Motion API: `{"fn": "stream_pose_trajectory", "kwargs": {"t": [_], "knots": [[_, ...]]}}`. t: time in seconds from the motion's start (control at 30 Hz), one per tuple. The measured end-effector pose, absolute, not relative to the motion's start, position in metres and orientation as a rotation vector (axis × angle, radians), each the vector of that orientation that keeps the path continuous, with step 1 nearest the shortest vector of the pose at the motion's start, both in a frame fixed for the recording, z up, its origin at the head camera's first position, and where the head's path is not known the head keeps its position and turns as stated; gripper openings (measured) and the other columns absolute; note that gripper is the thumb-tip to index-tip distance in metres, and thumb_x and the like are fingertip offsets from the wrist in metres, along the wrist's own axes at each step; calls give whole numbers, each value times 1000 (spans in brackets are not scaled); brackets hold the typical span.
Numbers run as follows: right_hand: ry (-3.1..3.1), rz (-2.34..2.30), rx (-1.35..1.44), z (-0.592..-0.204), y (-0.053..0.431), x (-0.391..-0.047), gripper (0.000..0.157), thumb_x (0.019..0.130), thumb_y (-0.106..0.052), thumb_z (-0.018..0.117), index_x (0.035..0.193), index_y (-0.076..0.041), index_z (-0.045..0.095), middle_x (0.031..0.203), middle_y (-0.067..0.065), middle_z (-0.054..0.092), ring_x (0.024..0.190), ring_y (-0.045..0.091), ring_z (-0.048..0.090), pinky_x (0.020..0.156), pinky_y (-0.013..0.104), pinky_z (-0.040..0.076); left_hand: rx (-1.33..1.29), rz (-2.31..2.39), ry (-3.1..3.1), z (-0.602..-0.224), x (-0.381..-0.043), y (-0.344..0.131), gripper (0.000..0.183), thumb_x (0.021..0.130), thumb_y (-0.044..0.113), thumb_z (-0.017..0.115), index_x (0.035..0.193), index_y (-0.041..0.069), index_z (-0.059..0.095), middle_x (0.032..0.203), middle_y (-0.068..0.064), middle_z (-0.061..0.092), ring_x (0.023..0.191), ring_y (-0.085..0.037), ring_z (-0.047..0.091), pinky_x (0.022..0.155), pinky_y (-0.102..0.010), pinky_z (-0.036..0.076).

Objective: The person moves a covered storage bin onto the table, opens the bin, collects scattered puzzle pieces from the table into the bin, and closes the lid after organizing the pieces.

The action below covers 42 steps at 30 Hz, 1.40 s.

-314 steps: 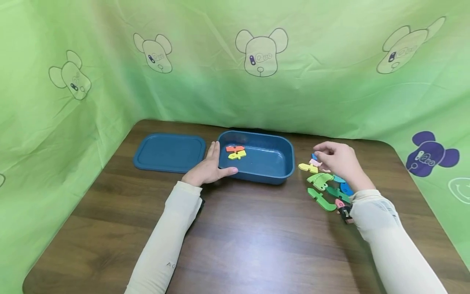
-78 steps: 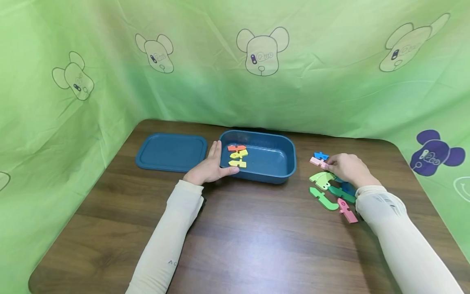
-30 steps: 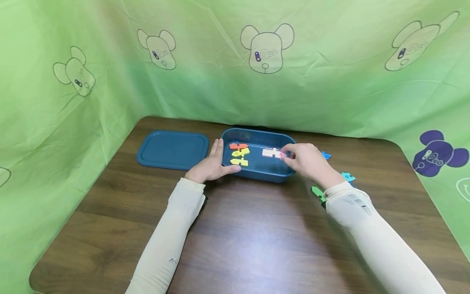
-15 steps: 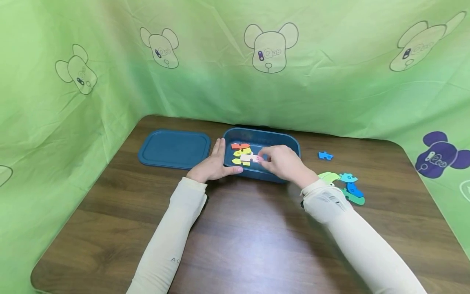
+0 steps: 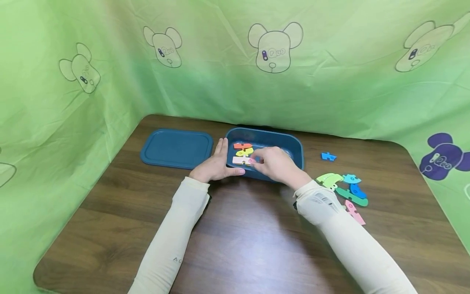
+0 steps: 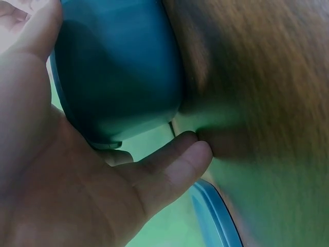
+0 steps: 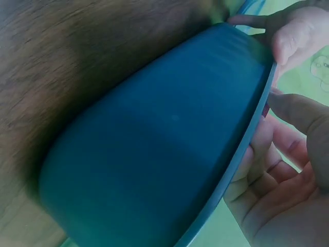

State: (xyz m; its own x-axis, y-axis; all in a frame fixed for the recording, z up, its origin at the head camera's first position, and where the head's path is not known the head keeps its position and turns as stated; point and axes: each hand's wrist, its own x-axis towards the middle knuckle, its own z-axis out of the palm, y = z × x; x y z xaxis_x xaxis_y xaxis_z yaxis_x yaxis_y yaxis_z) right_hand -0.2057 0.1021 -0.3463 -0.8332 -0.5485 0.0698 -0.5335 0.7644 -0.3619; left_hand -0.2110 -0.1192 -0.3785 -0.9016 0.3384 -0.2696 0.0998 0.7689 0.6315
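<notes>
In the head view my left hand [image 5: 216, 165] rests against the left end of a blue plastic box [image 5: 268, 134], fingers straight, thumb over its front rim. My right hand [image 5: 277, 163] reaches into the box and pinches the right end of a light pink puzzle piece [image 5: 241, 160]. Beside this lie an orange puzzle piece [image 5: 242, 145] and a yellow puzzle piece [image 5: 244, 152]; another yellow piece is hidden beneath or behind the pink one. The right wrist view shows the box's outer wall [image 7: 164, 128] hiding the pieces.
A blue lid [image 5: 176, 148] lies flat left of the box. On the right are a small blue piece [image 5: 328, 156], a light green crocodile-head piece [image 5: 328, 179], a dark green piece [image 5: 351, 197], a pink piece [image 5: 354, 212] and others. A green curtain [image 5: 205, 94] borders the table.
A yellow piece went from the table into the box. My right hand then took the light pink piece from the right-hand group and brought it leftward into the box. My left hand stayed put.
</notes>
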Motion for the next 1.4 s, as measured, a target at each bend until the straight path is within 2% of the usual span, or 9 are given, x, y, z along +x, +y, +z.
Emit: {"fn": "stream_pose_trajectory", "kwargs": {"t": [0.4, 0.7, 1.07, 1.13, 1.23, 1.33, 1.4], "knots": [[2902, -580, -951, -344, 99, -202, 15, 94, -20, 74, 103, -8, 75, 80, 1, 69, 69, 16, 60, 64, 37, 50, 331, 870, 2604, -376, -211, -118, 123, 88, 59, 71, 160, 12, -17, 167, -10, -18, 151, -35, 14, 115, -47, 29], [2890, -617, -820, -345, 101, -207, 19, 96, -22, 72, 108, -9, 74, 81, 2, 68, 69, 18, 57, 64, 35, 48, 320, 871, 2596, -377, -211, -120, 124, 88, 58, 72, 160, 13, -18, 167, -7, -19, 151, -34, 15, 115, -47, 30], [2892, -629, -746, -352, 100, -213, 21, 95, -23, 72, 109, -8, 74, 86, 6, 69, 74, 21, 59, 66, 37, 49, 343, 877, 2599, -378, -212, -119, 123, 89, 58, 72, 160, 11, -17, 167, -9, -19, 148, -36, 25, 113, -46, 33], [2897, -638, -719, -353, 99, -214, 24, 96, -24, 71, 112, -7, 74, 85, 6, 69, 74, 21, 59, 65, 37, 49, 344, 877, 2599, -379, -213, -119, 123, 89, 58, 71, 160, 11, -17, 167, -8, -20, 149, -36, 23, 114, -46, 32], [2883, -625, -662, -354, 99, -217, 36, 96, -27, 72, 125, -6, 70, 81, 6, 67, 71, 21, 58, 66, 39, 49, 345, 881, 2595, -380, -213, -119, 123, 89, 58, 71, 160, 11, -18, 167, -9, -19, 150, -35, 21, 114, -46, 31], [2865, -595, -601, -355, 100, -219, 49, 95, -29, 72, 137, -5, 63, 84, 8, 68, 74, 21, 60, 71, 42, 51, 348, 882, 2595, -381, -214, -120, 123, 89, 58, 72, 160, 11, -17, 167, -10, -19, 150, -35, 20, 114, -46, 31], [2859, -578, -574, -356, 103, -219, 53, 95, -29, 72, 140, -4, 60, 93, 11, 71, 78, 22, 61, 78, 45, 51, 354, 877, 2600, -381, -214, -120, 124, 88, 59, 71, 160, 11, -17, 167, -11, -18, 150, -35, 21, 114, -46, 31]]}}
